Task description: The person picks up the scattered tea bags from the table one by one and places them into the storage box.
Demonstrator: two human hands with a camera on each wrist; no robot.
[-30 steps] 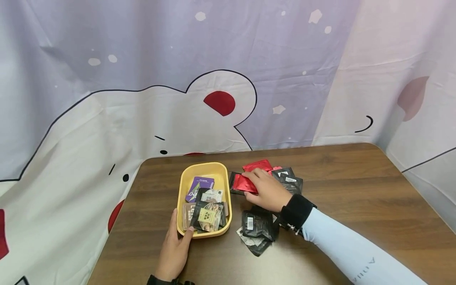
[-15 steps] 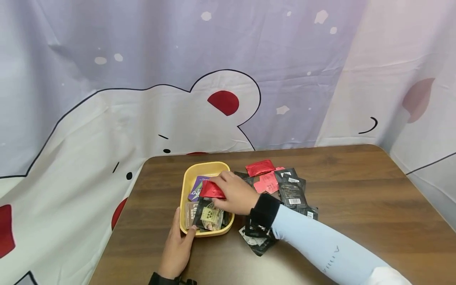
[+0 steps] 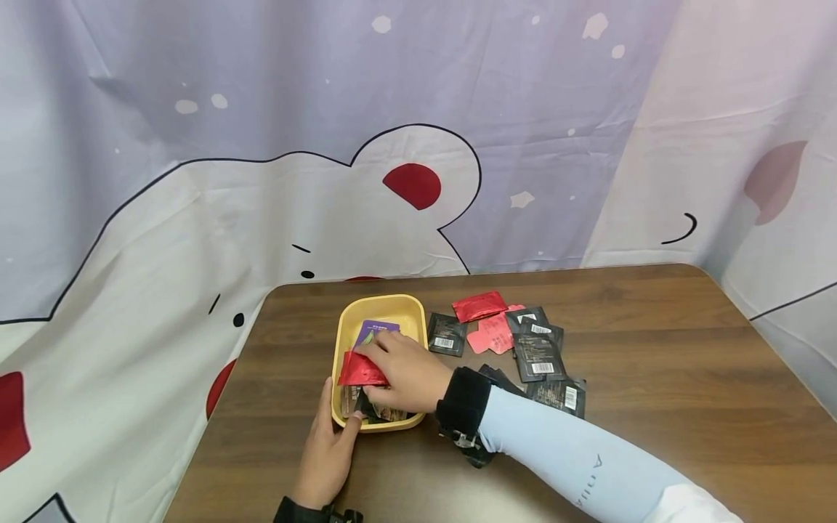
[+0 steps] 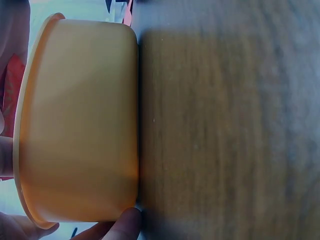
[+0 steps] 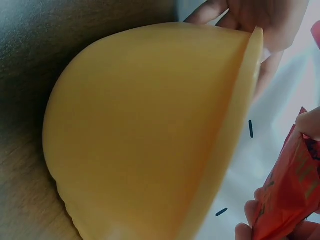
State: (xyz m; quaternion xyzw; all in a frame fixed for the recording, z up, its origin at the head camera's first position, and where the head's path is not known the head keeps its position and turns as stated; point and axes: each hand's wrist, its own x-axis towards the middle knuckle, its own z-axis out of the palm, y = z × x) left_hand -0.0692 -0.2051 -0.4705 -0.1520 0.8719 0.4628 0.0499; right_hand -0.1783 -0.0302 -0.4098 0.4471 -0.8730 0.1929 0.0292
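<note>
Brown wood table; black sachets & red ones loose on it. Cartoon curtain behind.

Head view: from above and behind both hands, facing forward and down, far enough to take in the whole table and the curtain beyond. Left wrist view: low at table level, just beside the left hand, pressed close against the outer wall of the yellow tray. Right wrist view: from under the right hand, equally close to the tray's rounded corner, tilted, catching the red packet at the frame edge. Shared by all 3: the tray; by the 2 wrist views also the wooden tabletop.
</note>
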